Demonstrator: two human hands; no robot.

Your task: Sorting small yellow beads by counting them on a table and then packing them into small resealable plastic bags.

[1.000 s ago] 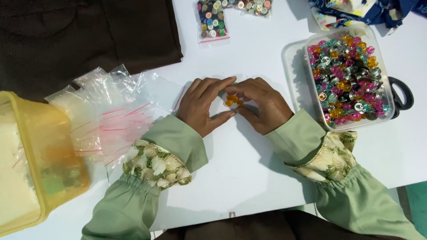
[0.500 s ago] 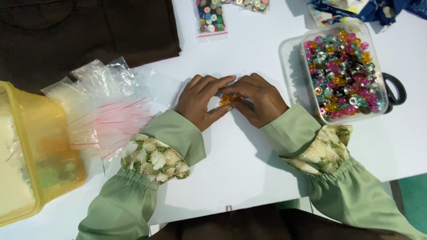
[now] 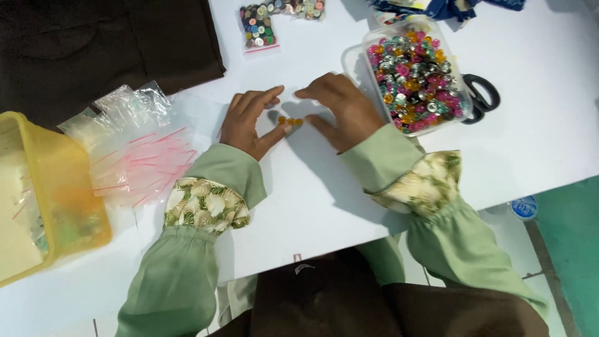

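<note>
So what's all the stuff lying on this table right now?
orange buttons: a few, orange, between the two hands
button tub: one, clear, mixed colours, right of the hands
scissors: one, black handles, behind the tub
button bags: two, clear, filled, top centre
empty bags: a pile, clear with pink strips, left
yellow box: one, far left
dark cloth: one, brown, top left
table: one, white
left hand: flat, thumb by the orange buttons
right hand: flat, beside them

Small clear bag of mixed buttons (image 3: 257, 26) with a pink seal line at the table's top edge, second button bag (image 3: 304, 8) just beside it, heap of empty clear zip bags (image 3: 134, 150) with pink strips left of the hands, beside a yellow tub (image 3: 68, 187)
</note>
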